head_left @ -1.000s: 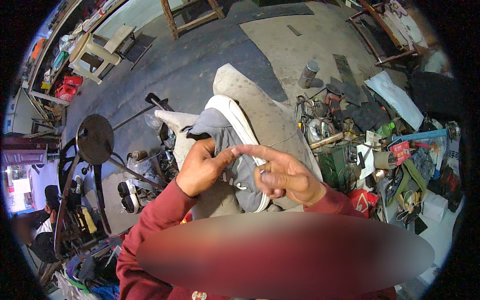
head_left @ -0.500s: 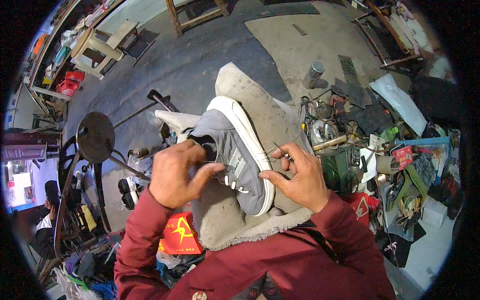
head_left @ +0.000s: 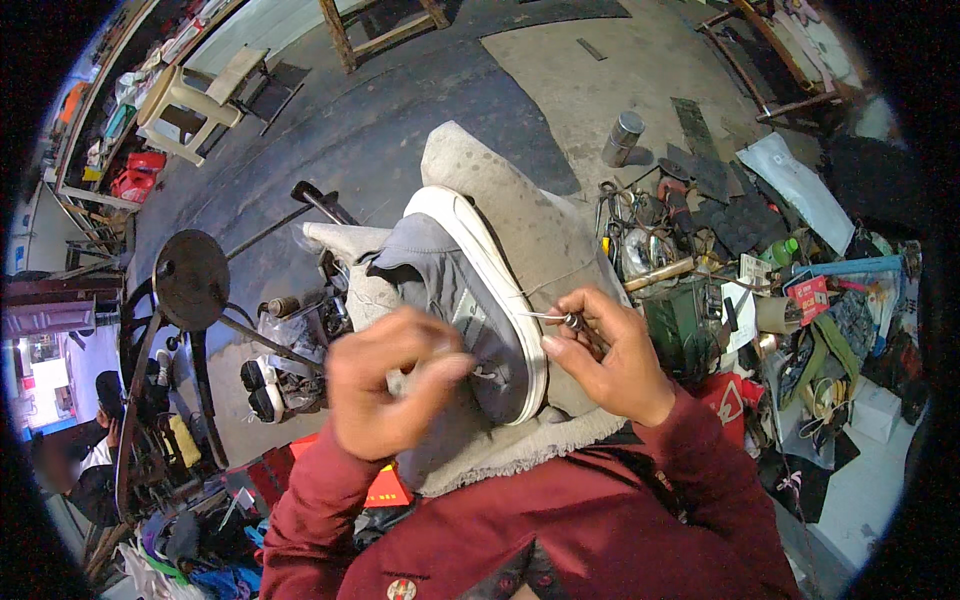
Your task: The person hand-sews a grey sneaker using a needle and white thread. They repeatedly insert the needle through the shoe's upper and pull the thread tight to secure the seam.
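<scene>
A grey canvas shoe with a white sole (head_left: 490, 285) lies on its side on a dusty grey cloth (head_left: 520, 210) over my lap. My right hand (head_left: 608, 360) pinches a thin metal hooked tool (head_left: 572, 319) at the sole's outer edge; a fine thread lies near its tip. My left hand (head_left: 395, 380), slightly blurred, hovers over the shoe's lower left part with fingers curled and thumb near the forefinger; whatever is between them is too small to make out.
A black iron stand (head_left: 192, 280) is at left, with a person (head_left: 90, 460) beyond. Tools and clutter (head_left: 645, 235) crowd the right, beside a steel cylinder (head_left: 623, 138). A plastic stool (head_left: 175, 110) and red box (head_left: 385, 490) are also visible.
My left hand has left the shoe's opening, moving down and toward me. My right hand has moved slightly right since half a second ago and holds the tool at the sole.
</scene>
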Available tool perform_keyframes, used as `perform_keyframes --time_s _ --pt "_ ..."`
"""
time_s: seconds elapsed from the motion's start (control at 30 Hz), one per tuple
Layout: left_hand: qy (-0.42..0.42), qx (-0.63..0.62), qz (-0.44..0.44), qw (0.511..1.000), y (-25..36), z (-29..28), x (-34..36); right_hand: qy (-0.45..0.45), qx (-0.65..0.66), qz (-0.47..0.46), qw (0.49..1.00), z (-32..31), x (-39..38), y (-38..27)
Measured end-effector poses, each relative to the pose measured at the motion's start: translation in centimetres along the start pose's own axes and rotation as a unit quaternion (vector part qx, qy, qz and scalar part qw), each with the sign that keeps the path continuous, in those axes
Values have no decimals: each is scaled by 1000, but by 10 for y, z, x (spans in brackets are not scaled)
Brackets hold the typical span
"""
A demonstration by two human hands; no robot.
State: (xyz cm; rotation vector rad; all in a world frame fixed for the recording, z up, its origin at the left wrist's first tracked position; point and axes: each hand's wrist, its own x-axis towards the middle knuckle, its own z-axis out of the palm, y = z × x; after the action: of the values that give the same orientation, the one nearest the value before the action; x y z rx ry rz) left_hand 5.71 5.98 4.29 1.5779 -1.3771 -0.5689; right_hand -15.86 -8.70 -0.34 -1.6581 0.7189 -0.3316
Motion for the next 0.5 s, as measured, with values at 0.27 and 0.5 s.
perform_keyframes --time_s 0.27,0.5 --pt "-19 155 51 986 -6 33 18 -54 -5 -36 998 -4 -14 -8" --pt "28 105 -67 992 -12 36 19 -7 -70 -142 987 0 10 19"
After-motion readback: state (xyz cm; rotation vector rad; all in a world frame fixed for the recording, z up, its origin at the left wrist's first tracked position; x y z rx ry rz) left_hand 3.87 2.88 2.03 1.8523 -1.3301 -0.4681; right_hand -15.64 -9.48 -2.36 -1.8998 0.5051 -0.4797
